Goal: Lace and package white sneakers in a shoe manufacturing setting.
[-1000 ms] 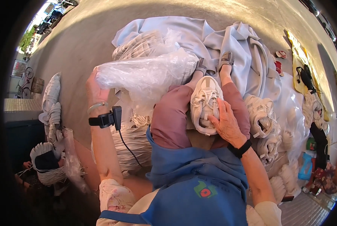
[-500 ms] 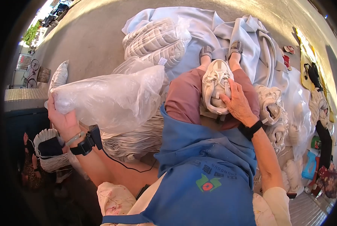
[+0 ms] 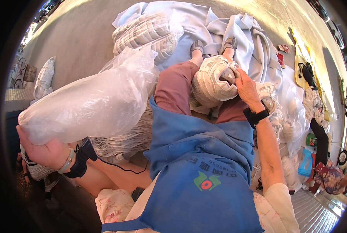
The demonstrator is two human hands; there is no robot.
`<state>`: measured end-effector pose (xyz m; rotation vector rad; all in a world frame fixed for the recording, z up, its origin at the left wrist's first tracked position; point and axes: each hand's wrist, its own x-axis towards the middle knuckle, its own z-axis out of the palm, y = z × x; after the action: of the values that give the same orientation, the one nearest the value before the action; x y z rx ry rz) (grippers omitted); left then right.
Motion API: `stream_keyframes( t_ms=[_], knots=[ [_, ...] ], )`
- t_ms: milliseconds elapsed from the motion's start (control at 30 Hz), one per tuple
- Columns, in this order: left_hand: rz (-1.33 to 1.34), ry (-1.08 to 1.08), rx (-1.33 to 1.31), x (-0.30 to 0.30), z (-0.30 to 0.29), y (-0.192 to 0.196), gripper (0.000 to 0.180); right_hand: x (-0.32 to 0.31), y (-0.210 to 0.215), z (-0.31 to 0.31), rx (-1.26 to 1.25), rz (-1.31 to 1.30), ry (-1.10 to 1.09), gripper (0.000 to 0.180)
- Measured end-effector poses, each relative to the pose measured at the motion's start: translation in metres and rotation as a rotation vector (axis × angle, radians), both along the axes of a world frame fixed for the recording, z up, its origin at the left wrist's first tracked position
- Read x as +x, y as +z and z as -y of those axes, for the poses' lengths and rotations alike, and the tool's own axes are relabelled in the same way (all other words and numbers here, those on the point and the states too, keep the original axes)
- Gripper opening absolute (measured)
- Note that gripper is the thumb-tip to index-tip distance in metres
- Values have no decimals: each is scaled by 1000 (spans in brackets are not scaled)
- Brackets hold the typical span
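Blue apron: nearest, spread over the lap (image 3: 198,132); best kept smooth so nothing snags on it.
Left hand: curled around and holding the bag's near end (image 3: 45,151); most fingers are hidden, so I cannot tell which of them pinch.
Plastic bag: translucent, puffed out, slanting from the left hand toward the left knee (image 3: 92,101); a light, even hold should spare the thin film.
Right hand: fingers bent over the edge of the shoe's opening, gripping it (image 3: 249,91); the thumb's place is unclear.
Shoe: pale, laced, tilted between the knees, opening turned rightward (image 3: 212,79); steady knees would help keep it from rolling.
Wrapped shoes: beyond the bag (image 3: 146,33); better left undisturbed.
Grey-blue cloth: under the feet (image 3: 204,21), its folds a likely snag.
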<state>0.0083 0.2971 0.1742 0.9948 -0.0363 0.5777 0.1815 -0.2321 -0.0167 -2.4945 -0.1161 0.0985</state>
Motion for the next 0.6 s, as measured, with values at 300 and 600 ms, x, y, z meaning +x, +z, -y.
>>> stream_keyframes(
  t_ms=[300, 600],
  knots=[
    [-169, -58, -142, 6, 71, -73, 31, -7, -7, 19, 334, -160, -44, 43],
    [-482, -348, -12, 7, 127, -123, 17, -14, 15, 40, 366, -89, -198, 42]
  ],
)
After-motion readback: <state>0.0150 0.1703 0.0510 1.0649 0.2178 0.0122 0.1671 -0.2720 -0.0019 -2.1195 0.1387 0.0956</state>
